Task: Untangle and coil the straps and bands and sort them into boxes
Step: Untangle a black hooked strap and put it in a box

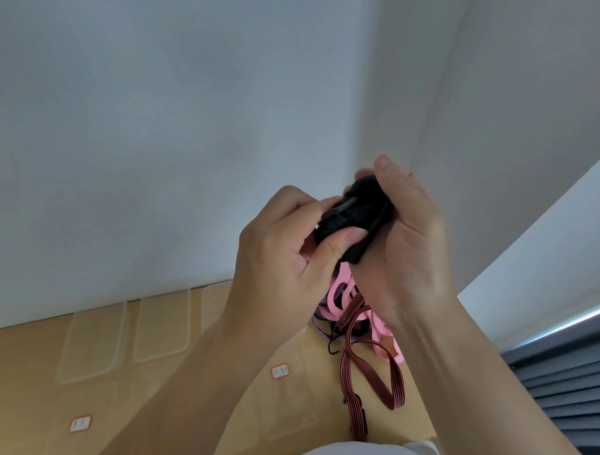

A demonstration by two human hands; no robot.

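Note:
Both hands are raised in front of the wall and hold a coiled black strap (pixel 358 212) with a black buckle on it. My left hand (pixel 284 257) pinches the coil from the left, thumb on its lower side. My right hand (pixel 413 251) grips it from the right, fingers curled over the top. Below them on the wooden table (pixel 184 386) lies a tangle of pink bands (pixel 340 296), a red-and-black striped elastic cord (pixel 354 396) with a black hook, and a thin purple band (pixel 319 325).
Clear plastic boxes (pixel 94 342) and lids (pixel 162 328) stand along the wall on the left. Two small red-edged labels (pixel 280 371) (pixel 80 423) are stuck to the table. A blue-grey slatted surface (pixel 565 379) is at the right.

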